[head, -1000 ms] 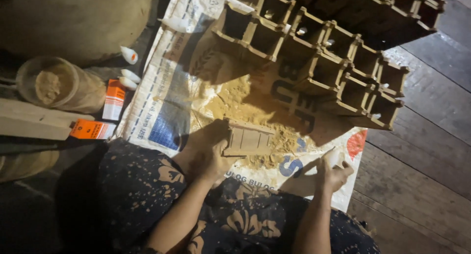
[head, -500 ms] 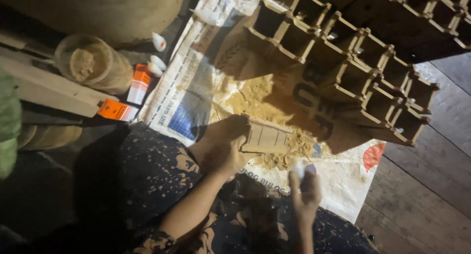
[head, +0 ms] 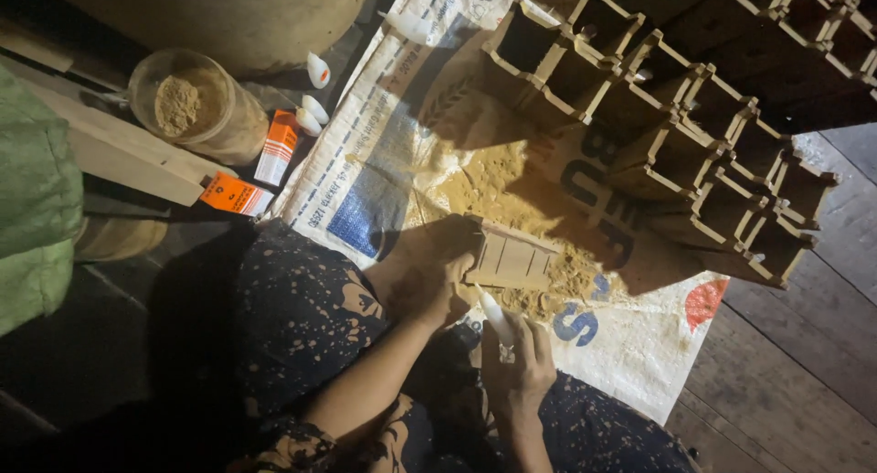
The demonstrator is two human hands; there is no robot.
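The step in hand looks like gluing a joint on a small wooden box. The left hand (head: 429, 272) has its grip curled around the near end of the slatted wooden piece (head: 512, 258), pinning it against the sack; that piece lies just ahead of the left grip, over a heap of sawdust (head: 484, 185). The right hand (head: 516, 363) has its grip pinched around a small white glue bottle (head: 496, 316), nozzle tilted up toward the piece's lower edge and close to touching it.

As a judgement, the next move calls for a steady nozzle along the seam and a gentle squeeze, with the left grip keeping the piece from sliding on the loose dust.

The piece is pale, flat, thin board marked by parallel slats. The sawdust is fine, tan and powdery. Beneath lies a woven plastic sack (head: 639, 345), white with printed colour, slick and creased, spread on dark floorboards (head: 804, 382). Beyond the left grip, a stack of open square wooden boxes (head: 694, 135) shows notched corners. Far to the left of both grips stand a clear jar of sawdust (head: 187, 107), more white bottles (head: 315, 107) and orange cartons (head: 233, 195).
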